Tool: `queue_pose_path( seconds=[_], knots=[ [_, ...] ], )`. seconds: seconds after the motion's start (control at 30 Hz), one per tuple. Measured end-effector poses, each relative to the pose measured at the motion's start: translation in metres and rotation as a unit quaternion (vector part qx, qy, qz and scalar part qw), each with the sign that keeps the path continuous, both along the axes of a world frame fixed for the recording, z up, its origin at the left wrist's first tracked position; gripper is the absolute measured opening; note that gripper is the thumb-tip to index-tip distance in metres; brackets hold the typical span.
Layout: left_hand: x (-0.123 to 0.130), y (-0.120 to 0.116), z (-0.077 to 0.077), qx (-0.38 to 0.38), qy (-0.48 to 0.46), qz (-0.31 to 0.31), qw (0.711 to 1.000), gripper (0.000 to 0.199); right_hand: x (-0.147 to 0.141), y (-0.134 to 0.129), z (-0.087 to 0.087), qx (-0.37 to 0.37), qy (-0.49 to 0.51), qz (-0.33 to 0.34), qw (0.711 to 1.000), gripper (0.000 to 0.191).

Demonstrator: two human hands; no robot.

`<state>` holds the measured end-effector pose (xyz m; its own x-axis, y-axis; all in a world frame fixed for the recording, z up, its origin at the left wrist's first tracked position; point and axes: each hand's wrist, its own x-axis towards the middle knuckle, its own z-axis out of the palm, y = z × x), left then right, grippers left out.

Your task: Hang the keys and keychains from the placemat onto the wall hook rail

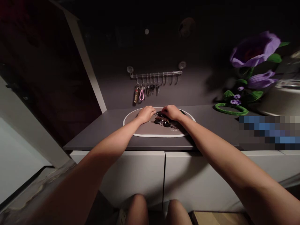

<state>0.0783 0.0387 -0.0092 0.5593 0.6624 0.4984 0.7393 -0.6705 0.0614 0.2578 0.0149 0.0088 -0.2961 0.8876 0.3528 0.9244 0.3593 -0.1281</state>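
Two hands, head view: left hand (146, 114) curled, fingers just at a small pile of black-headed metal keys (162, 120); right hand (172, 112) half-closed on top of them, grip unclear for both. Keys lie on an oval grey mat with white border (159, 135) on the dark grey surface (93, 131), below a clear plastic wall rail (156, 74).

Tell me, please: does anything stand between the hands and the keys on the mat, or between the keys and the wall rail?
Nothing visible does. The left hand and right hand are at the keys on the oval mat; no object shows between keys and wall rail.
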Motion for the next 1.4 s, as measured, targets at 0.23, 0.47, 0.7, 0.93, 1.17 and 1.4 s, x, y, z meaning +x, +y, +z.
queue_pose_path(
  seconds=[0.23,0.47,0.7,0.93,1.17,1.4],
  knots=[
    [-0.001,0.0,0.002,0.014,-0.038,-0.012,0.999,0.028,0.0,-0.002,0.002,-0.003,-0.014,0.002,1.0,0.025],
    [-0.003,0.0,0.004,0.023,-0.082,-0.011,0.996,0.027,0.0,-0.002,0.004,-0.005,-0.01,0.003,1.0,0.024],
    [-0.004,-0.003,0.01,0.023,-0.161,-0.021,0.986,0.024,0.0,-0.002,0.004,0.001,-0.007,0.004,1.0,0.023],
    [-0.005,0.0,0.012,-0.04,-0.272,-0.045,0.96,0.016,-0.002,-0.004,0.006,0.01,-0.001,0.008,1.0,0.023],
    [-0.003,-0.001,0.018,-0.051,-0.342,-0.075,0.935,0.014,-0.004,-0.004,0.007,0.026,0.01,0.011,1.0,0.022],
    [-0.002,-0.004,0.022,-0.056,-0.381,-0.104,0.917,0.013,-0.005,-0.005,0.006,0.009,0.047,0.026,0.998,0.024]
  ],
)
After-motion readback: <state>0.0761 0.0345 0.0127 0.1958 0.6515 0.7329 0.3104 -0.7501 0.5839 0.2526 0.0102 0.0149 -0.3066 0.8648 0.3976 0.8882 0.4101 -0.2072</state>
